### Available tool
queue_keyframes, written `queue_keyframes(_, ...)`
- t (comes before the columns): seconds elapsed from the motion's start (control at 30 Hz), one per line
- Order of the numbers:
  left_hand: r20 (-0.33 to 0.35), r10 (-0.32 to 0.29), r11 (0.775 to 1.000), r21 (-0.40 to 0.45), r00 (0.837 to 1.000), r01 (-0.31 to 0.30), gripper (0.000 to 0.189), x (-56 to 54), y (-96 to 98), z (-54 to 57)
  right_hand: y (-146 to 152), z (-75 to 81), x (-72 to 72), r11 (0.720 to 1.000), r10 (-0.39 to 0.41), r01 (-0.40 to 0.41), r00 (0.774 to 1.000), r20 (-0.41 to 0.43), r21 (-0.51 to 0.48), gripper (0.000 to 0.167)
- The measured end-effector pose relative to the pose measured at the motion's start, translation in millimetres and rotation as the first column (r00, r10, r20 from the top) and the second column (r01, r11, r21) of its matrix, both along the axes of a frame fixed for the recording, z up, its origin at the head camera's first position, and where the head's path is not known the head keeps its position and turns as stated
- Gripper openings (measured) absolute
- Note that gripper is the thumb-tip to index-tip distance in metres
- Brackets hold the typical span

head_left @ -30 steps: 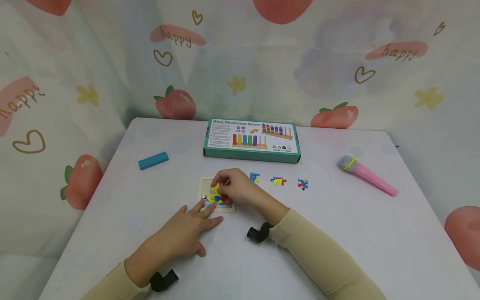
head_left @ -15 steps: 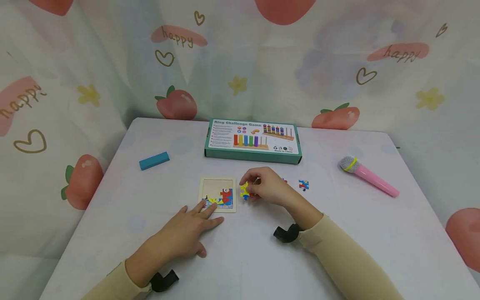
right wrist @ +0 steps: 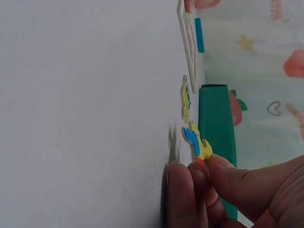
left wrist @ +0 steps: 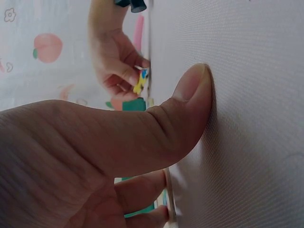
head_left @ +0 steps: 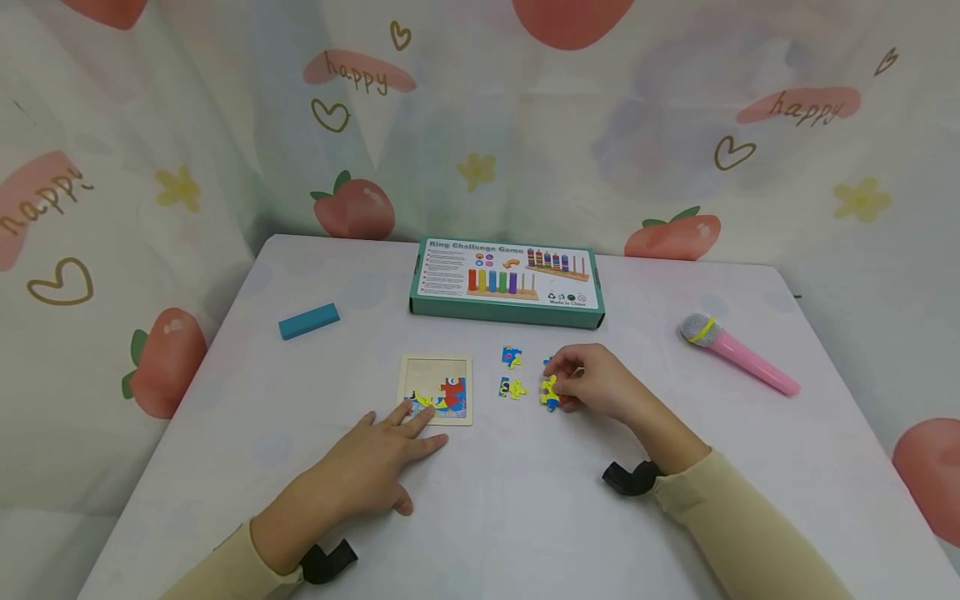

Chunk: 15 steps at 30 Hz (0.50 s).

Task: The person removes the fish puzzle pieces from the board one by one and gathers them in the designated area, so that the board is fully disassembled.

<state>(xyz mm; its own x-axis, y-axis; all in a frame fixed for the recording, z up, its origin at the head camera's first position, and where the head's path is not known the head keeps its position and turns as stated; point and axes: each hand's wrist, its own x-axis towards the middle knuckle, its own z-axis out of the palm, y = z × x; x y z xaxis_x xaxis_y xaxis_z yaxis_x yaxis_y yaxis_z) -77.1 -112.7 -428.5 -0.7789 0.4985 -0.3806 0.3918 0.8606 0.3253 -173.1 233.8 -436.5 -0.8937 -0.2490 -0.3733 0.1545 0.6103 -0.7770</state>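
My right hand pinches a yellow, blue and red jigsaw piece between thumb and fingers, close over the table to the right of the puzzle tray. My left hand lies with fingers spread, its fingertips on the lower edge of the square wooden puzzle tray. In the tray, joined pieces of a colourful picture fill the bottom and right; the upper left shows bare wood. Two loose pieces lie right of the tray: a blue one and a yellow one. Another piece is mostly hidden behind my right hand.
A green Ring Challenge Game box lies behind the puzzle tray. A blue block is at the left and a pink toy microphone at the right. A printed curtain hangs behind the white table.
My right hand has moved right, from over the tray to beyond the loose pieces, carrying the jigsaw piece along. The yellow loose piece is now uncovered. My left hand has stayed in place.
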Motion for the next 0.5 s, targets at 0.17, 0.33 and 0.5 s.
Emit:
queue_keyframes(0.17,0.003,0.001,1.0,-0.005,1.0,-0.001,0.091,0.1,0.4,-0.3,8.8,-1.7,2.6,0.999,-0.016,0.015,1.0,0.012,0.037,0.015)
queue_keyframes(0.33,0.007,-0.001,1.0,-0.008,1.0,0.001,0.093,-1.3,0.1,-2.8,13.7,-1.5,3.0,0.996,-0.022,0.021,1.0,0.005,0.089,0.015)
queue_keyframes(0.5,0.007,0.0,1.0,-0.009,1.0,0.0,0.093,-1.2,-0.4,-3.6,12.6,-1.4,3.8,0.984,-0.005,0.014,0.999,-0.05,0.179,0.013)
